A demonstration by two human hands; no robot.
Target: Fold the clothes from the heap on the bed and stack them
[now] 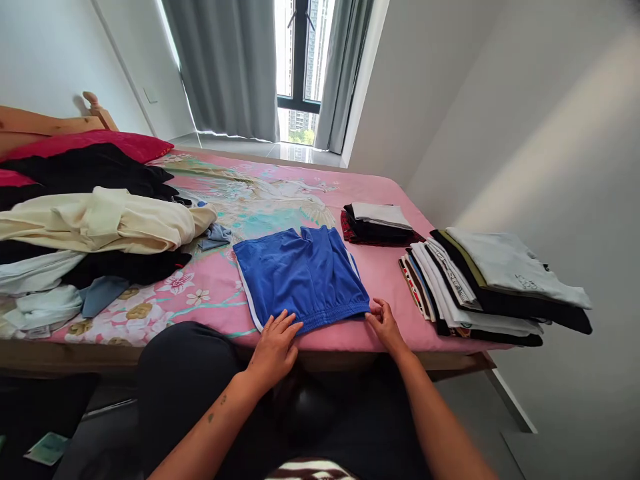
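A pair of blue shorts (300, 273) with white side stripes lies spread on the bed, its gathered waistband toward me. My left hand (275, 347) rests on the waistband's left end, fingers stretched out over the cloth. At the opposite end, my right hand (386, 327) has its thumb and fingers closed at the waistband's corner; the pinch itself is partly hidden.
Loose clothes, with a cream garment (100, 220) on top, are heaped on the left. Folded clothes (380, 220) lie beyond the shorts. A taller folded stack (520, 263) stands at the bed's (380, 340) right, by the wall.
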